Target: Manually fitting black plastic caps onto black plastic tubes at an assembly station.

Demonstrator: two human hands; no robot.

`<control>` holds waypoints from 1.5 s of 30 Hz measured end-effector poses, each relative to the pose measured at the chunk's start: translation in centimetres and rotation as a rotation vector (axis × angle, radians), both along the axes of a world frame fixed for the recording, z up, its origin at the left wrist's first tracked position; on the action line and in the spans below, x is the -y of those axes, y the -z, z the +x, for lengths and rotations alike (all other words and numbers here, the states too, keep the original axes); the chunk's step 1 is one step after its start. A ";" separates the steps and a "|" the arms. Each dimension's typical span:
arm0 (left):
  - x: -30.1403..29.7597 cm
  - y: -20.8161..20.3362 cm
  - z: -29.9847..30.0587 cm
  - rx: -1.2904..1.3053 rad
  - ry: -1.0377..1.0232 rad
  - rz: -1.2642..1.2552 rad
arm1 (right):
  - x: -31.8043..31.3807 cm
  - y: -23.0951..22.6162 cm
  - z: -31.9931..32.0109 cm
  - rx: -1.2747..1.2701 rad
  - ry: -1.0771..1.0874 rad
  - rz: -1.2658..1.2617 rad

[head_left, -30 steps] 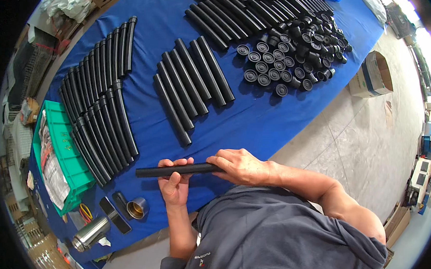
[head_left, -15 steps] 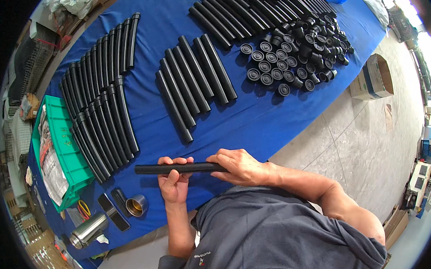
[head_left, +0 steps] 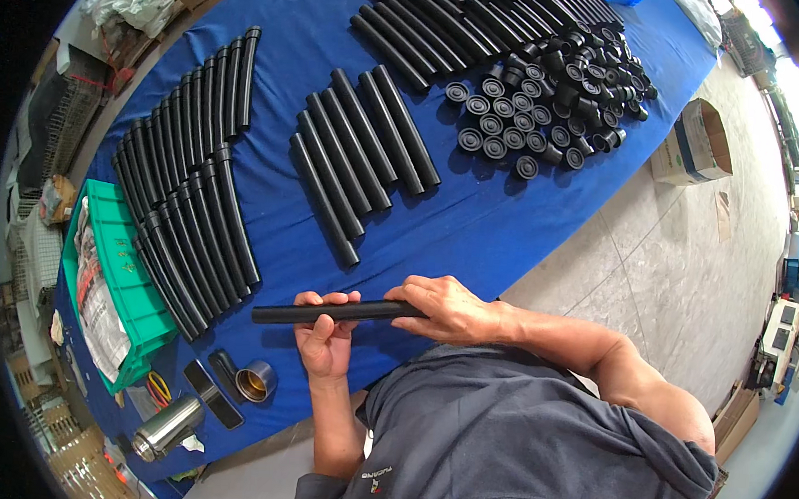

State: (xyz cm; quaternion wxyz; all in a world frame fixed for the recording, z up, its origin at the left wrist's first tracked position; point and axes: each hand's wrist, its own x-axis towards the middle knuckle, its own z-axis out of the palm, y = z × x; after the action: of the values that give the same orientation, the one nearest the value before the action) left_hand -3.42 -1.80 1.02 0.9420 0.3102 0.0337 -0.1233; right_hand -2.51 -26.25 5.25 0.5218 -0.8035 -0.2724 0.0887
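Barely a change: just below centre, my left fingers and right fingers still pinch the tube, work unadvanced.

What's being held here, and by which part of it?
A black tube: the left hand holds it near its middle, the right hand covers its right end.

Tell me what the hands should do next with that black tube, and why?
Maybe ease the right hand off the black tube: it hides that tube's right-hand end from view, while the left hand also grips the tube and could steady it.
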 end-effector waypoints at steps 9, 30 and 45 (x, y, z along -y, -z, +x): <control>0.2 0.1 0.0 0.009 -0.010 -0.049 | -0.5 0.9 -0.4 0.207 0.080 -0.059; 0.3 0.0 0.1 -0.057 0.000 -0.090 | 0.4 0.4 0.1 -0.052 0.041 0.018; -0.2 0.4 0.1 -0.016 0.039 -0.138 | 0.0 -0.4 -0.3 0.029 0.075 -0.030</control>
State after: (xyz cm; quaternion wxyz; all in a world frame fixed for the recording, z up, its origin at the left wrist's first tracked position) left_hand -3.28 -1.64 0.63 0.9582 0.2442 0.0268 -0.1465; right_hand -2.80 -26.26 5.64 0.5087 -0.8221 -0.2482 0.0614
